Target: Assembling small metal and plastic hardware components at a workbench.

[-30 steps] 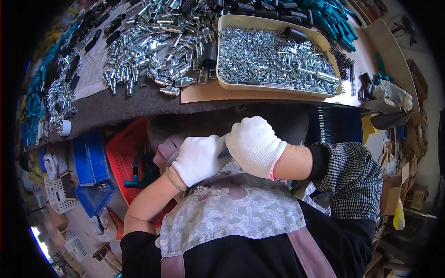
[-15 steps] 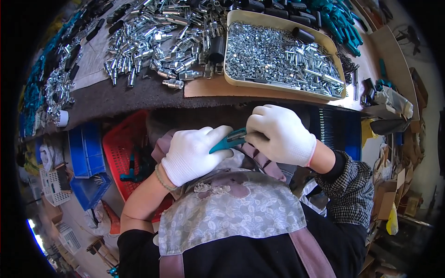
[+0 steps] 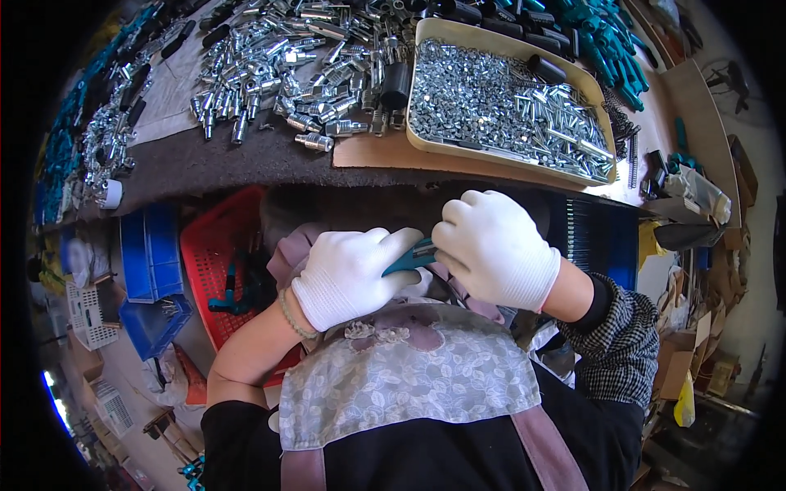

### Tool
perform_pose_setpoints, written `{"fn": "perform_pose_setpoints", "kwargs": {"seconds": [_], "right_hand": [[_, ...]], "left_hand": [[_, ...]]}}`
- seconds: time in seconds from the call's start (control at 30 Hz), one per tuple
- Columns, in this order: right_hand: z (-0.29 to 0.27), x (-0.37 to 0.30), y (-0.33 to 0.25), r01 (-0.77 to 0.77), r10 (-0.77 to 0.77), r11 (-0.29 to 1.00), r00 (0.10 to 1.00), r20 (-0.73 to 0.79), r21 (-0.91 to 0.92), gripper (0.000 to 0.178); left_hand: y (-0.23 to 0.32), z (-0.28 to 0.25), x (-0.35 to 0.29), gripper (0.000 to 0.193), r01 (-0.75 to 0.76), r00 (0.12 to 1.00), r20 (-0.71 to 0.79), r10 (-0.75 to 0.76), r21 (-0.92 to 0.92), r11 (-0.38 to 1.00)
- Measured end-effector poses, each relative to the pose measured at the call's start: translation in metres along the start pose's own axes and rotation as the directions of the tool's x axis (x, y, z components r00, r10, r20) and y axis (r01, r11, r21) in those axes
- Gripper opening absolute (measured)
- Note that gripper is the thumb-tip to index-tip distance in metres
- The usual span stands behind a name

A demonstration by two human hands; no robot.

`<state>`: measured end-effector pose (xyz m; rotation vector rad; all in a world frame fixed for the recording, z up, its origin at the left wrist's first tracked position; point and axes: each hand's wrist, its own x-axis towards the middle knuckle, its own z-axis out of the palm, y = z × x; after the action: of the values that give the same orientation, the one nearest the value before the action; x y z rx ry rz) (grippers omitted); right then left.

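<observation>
Between my gloved hands, above my lap, is a teal handle-like part with a slot along it. My left hand grips its left end, thumb and forefinger on either side. At the other end, my right hand has its fingers curled closed over the part. Those fingers hide that end, so any small piece pinched there cannot be made out. Both hands wear white knit gloves. On the bench just beyond, a cream tray holds small metal pieces and pins.
Metal fittings are heaped on the bench, with teal parts at the far right. Lower left stand a red basket holding a teal piece, and blue bins. The bench's front edge runs beyond my hands.
My right hand has rolled over the teal part, covering more of it and its slot. The part has tilted slightly in my left hand. The whole view has shifted a little.
</observation>
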<state>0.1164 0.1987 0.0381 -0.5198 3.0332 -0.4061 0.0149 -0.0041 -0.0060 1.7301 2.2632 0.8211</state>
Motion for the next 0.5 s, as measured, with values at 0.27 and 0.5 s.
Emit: {"fn": "perform_pose_setpoints", "kwargs": {"seconds": [0.27, 0.5], "right_hand": [[0.006, 0.009, -0.006, -0.046, 0.051, 0.998, 0.991, 0.125, -0.046, 0.016], [0.002, 0.008, 0.014, -0.1, 0.102, 0.914, 0.995, 0.016, 0.392, 0.016]], "left_hand": [[-0.002, 0.009, -0.005, 0.047, -0.021, 1.0, 0.019, 0.02, 0.048, 0.999], [-0.001, 0.0, -0.007, 0.045, -0.058, 0.997, -0.049, 0.058, -0.004, 0.998]]}}
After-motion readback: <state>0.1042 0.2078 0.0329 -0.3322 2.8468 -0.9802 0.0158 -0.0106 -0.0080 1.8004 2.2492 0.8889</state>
